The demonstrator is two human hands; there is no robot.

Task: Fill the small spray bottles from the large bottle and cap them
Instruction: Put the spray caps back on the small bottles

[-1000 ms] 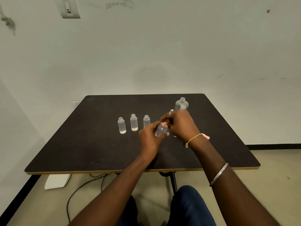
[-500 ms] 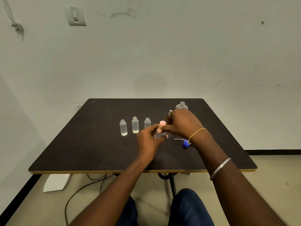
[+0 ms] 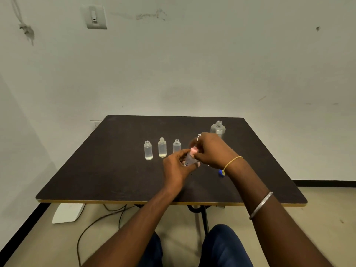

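A dark square tabletop (image 3: 115, 170) stands against a pale wall. Near its middle, the left hand (image 3: 176, 168) wraps a small clear spray bottle (image 3: 189, 160), steadying it while the right hand (image 3: 212, 149) pinches a pink cap (image 3: 193, 150) onto its neck, likely screwing it down. Three uncapped small clear bottles (image 3: 162, 147) wait in a row left of the hands; the large clear bottle (image 3: 217, 129) stands toward the far right corner. Since half a second ago the cap sits lower and the blue cap (image 3: 220, 172) is mostly hidden by the wrist
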